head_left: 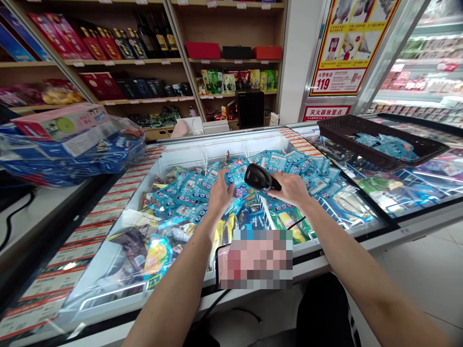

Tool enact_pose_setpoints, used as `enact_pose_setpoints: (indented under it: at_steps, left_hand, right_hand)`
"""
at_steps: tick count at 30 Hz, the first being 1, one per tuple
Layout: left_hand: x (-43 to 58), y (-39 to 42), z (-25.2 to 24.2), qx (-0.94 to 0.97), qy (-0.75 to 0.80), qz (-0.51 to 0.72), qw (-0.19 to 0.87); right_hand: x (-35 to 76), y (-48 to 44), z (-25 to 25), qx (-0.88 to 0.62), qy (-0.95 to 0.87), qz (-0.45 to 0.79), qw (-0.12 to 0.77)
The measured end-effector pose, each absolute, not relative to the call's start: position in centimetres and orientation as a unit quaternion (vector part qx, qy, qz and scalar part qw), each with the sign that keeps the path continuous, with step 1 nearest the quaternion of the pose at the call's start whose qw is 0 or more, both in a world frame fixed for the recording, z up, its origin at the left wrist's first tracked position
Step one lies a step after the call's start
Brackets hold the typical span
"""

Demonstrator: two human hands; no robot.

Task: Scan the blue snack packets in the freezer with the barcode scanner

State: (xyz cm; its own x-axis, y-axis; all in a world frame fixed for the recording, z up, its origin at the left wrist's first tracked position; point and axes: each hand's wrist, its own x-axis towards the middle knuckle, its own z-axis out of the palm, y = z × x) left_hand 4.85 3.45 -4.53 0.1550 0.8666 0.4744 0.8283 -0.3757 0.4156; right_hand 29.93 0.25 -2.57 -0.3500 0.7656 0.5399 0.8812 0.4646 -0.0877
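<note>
Recording the pose first: both bare arms reach forward and down over an open chest freezer (217, 140), the hands close together above its contents. The left hand (220, 193) is held palm down, fingers spread wide, with the fingertips on the packets; whether any packet is gripped cannot be determined from this view. The right hand (289, 189) is closed, its fingers wrapped around the grip of a black handheld barcode scanner (258, 177). The scanner is tilted, with its head angled toward the left hand and held just above the pile.

Numerous flat blue packets (275, 161) lie loosely overlapped across the far part of the freezer, directly beneath and around both hands. Their printed labels and barcodes are too small to read. Mixed packaged goods (162, 250) in other colours fill the near part of the freezer. More blue packets (383, 144) sit in a dark woven basket (347, 126) placed on the glass lid to the right. A pixelated patch (256, 258) obscures an item at the freezer's near edge. A plastic-wrapped bundle (68, 154) rests to the left, and wooden shelves (32, 64) of boxed goods stand behind.
</note>
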Motion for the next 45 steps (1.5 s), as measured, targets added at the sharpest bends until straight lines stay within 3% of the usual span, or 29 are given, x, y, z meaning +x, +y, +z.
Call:
enact_pose_setpoints:
  at_steps: [45]
  left_hand:
    - [4.84, 3.88, -5.03, 0.733, 0.574, 0.363, -0.025]
  right_hand:
    - [30.21, 0.13, -2.1, -0.557, -0.775, -0.128, 0.27]
